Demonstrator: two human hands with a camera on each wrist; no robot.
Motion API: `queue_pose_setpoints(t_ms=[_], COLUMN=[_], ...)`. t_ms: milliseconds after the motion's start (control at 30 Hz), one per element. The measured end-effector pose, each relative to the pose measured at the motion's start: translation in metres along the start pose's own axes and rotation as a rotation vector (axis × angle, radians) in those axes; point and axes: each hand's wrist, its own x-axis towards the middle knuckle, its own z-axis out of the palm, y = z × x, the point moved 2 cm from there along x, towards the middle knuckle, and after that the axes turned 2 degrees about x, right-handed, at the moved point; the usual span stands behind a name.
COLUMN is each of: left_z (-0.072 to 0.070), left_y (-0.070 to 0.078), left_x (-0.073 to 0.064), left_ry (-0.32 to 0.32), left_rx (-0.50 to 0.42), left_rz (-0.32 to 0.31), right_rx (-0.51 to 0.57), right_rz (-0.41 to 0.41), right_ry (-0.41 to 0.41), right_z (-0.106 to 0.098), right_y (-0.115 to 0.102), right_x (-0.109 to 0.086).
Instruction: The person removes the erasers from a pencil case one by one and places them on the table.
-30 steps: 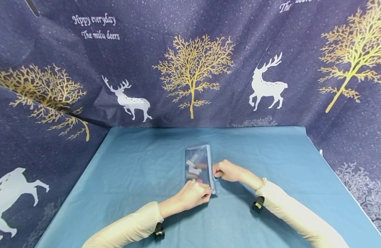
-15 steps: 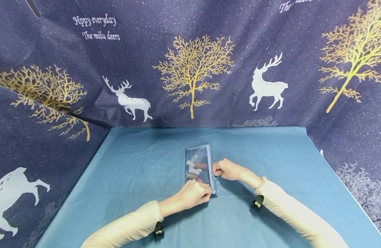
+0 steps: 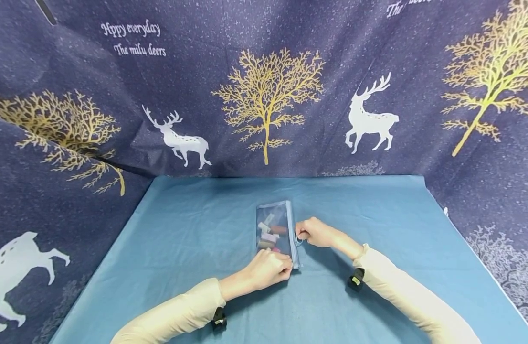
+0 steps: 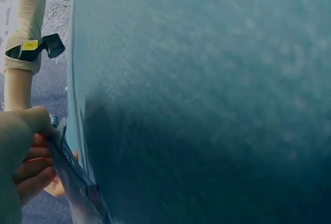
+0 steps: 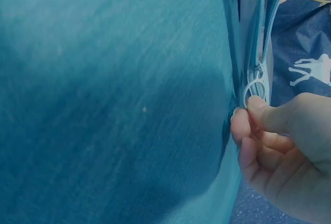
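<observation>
blue-edged pouch (image 3: 274, 215) gripped by left hand (image 3: 270, 269); right hand (image 3: 318, 232) pinches its zipper ring (image 5: 249, 86), slid slightly away.

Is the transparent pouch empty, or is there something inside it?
The pouch is not empty: small coloured pieces show through its clear side.

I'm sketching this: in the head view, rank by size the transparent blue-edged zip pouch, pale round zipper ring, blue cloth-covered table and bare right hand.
Largest to smallest:
1. Blue cloth-covered table
2. Transparent zip pouch
3. Bare right hand
4. Pale zipper ring
</observation>
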Motion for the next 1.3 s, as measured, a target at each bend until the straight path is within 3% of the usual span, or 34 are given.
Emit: queue_pose_setpoints(t_ms=[600,933,1300], left_z=[-0.002,-0.001,-0.002], left_y=[0.0,-0.001,-0.001], left_x=[0.0,0.0,-0.002], left_ry=[0.056,0.05,0.059], left_rx=[-0.019,-0.019,-0.019], left_rz=[0.001,-0.011,0.004], right_rx=[-0.026,0.004,-0.049], right_rz=[0.015,0.039,0.092], right_ry=[0.05,0.074,0.124], right_z=[-0.007,-0.01,-0.01], right_y=[0.008,0.015,0.024], right_x=[0.012,0.021,0.026])
